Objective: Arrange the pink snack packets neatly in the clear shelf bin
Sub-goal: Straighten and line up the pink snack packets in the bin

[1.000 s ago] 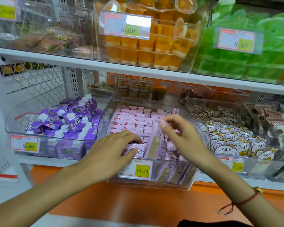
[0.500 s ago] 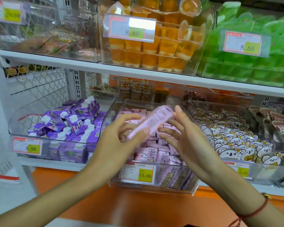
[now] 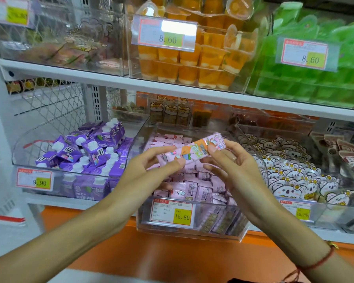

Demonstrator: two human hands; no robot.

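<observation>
Fingers of both hands pinch one long pink snack packet (image 3: 192,153) and hold it up over the clear shelf bin (image 3: 192,227). The left hand (image 3: 149,170) grips the low left end between thumb and fingertips. The right hand (image 3: 231,166) grips the high right end the same way. So the packet is tilted, with its picture side facing up, and it is not touching the other pink packets (image 3: 192,186) in the bin below.

I think the job now is to lay this packet down tidy. To do that well, make it level first. Then turn it so it lines up with the neat rows at the back of the bin. The packets near the front look jumbled, so a flat spot may need making first. Lower it slowly with both hands and let go only when it rests flat. Keep it out of the purple drink cartons (image 3: 86,152) on the left and the koala snack packs (image 3: 290,178) on the right.
</observation>
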